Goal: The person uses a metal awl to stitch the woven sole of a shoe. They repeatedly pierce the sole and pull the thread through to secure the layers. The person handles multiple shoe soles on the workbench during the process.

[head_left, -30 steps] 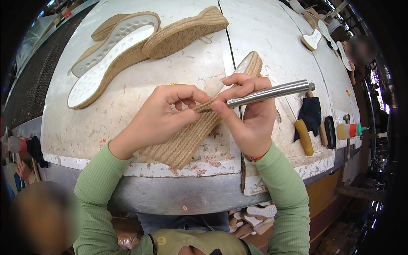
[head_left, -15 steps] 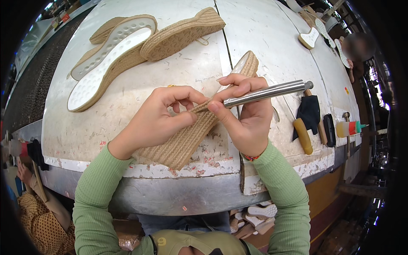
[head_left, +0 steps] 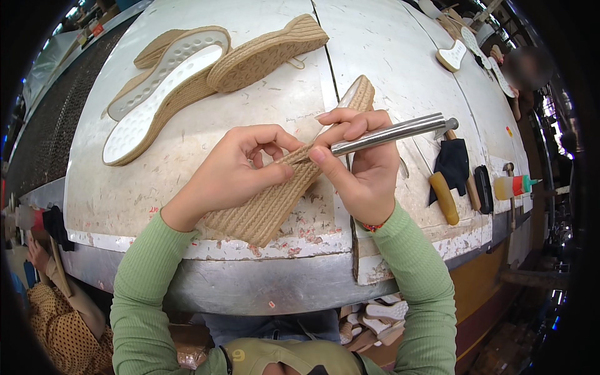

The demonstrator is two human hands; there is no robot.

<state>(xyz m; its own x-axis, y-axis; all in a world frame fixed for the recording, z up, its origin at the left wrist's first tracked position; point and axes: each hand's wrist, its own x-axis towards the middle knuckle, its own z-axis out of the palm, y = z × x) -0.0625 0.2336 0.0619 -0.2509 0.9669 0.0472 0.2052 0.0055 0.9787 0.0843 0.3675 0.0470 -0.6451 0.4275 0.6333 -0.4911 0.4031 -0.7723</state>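
A jute-braided wedge sole lies at a slant on the table between my hands, its narrow end pointing away. My left hand is closed in a pinch, thumb and forefinger on the braid along the sole's upper edge. A slim tool with a shiny steel handle rests in my right hand; the handle sticks out to the right. The right thumb and fingers also press at the sole's edge, close to the left fingertips. The tool's working tip is hidden by the fingers and braid.
More wedge soles lie together at the far left. On the right are a yellow-handled tool, a black cloth, a brush and a bottle with a green tip. Other soles are piled below the table edge.
Both hands stay at the sole's edge. The right thumb has shifted slightly up, and the braid between the fingertips sits a little differently. The view has moved slightly.
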